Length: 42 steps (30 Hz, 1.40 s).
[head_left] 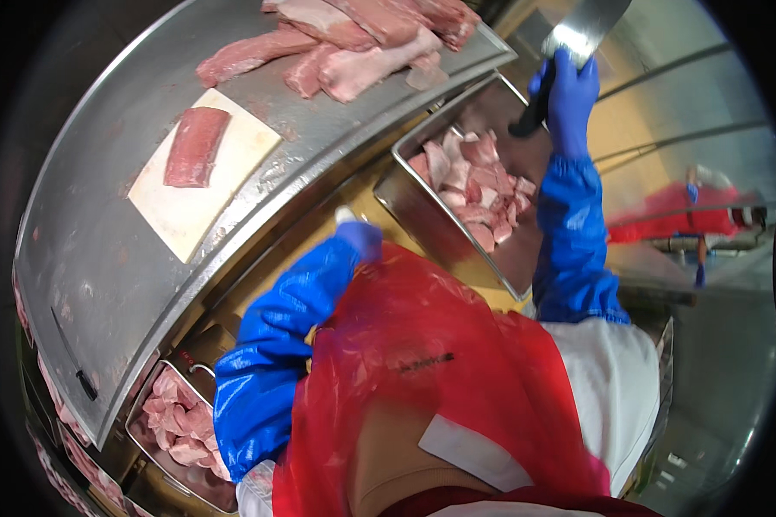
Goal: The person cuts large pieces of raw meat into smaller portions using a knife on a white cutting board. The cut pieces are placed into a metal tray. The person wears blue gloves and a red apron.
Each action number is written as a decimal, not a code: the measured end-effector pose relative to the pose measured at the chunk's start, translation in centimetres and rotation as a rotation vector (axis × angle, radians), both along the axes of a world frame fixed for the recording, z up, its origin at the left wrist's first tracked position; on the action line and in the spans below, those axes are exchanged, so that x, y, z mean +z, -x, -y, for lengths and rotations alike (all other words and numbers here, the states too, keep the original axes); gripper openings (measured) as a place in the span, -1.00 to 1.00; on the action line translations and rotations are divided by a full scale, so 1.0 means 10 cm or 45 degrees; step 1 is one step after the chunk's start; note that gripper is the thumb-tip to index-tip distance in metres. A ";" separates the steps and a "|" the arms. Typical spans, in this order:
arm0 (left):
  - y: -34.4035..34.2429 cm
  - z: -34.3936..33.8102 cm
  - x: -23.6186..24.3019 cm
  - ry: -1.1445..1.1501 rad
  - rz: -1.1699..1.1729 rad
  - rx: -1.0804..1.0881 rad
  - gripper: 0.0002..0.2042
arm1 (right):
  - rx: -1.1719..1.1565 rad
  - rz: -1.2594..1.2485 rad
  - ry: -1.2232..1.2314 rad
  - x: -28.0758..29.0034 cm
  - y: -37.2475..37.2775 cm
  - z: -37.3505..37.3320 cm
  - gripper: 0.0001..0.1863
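My right hand [571, 99], in a blue glove, is raised at the upper right. Its fingers are wrapped round the black handle of a cleaver [582, 33], whose broad, shiny blade points up and away. In front of my red apron, my left hand [359, 239] is closed and slightly blurred. A small white tip [344, 214] sticks out of it; its kind is unclear. Beyond the left hand, a pink meat piece [197, 148] lies on a white cutting board [168, 207] on the metal table [103, 189].
Several long meat pieces [362, 65] are heaped at the table's far end. A deep metal bin [422, 207] of cut meat stands below my right hand. Another meat-filled tray [142, 401] sits lower left. A black-handled knife [86, 385] lies near the table's left corner.
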<state>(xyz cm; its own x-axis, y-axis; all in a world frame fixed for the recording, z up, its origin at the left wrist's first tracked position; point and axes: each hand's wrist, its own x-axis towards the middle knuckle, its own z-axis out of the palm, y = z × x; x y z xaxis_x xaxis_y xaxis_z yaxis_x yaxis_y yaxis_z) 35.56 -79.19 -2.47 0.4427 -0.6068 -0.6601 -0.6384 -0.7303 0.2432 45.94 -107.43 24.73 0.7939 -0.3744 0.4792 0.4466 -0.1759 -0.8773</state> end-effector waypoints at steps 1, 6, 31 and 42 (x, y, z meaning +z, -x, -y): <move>0.15 -0.10 0.01 0.186 -0.151 0.257 -0.59 | -0.033 -0.105 0.017 -0.24 0.05 0.06 -0.82; -0.36 -1.42 0.12 0.682 0.607 1.002 -0.52 | 0.112 -0.647 -0.058 -1.24 0.04 -0.40 -0.87; 0.68 -2.87 0.42 3.120 0.429 3.003 -0.49 | 2.307 -1.178 0.047 -1.59 -0.64 -4.64 -0.68; 3.68 -3.97 -0.73 -0.123 2.121 3.704 -0.81 | 2.080 -1.429 0.313 -2.17 -0.69 -4.53 -0.71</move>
<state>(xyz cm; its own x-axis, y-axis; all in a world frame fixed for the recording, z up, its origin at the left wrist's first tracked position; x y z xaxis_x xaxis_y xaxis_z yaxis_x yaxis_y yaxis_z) -1.19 -39.48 -9.77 -0.6272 0.7624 0.1594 0.5480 0.2865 0.7859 52.86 -62.16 3.06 0.1815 0.8663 -0.4653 -0.3511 -0.3849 -0.8536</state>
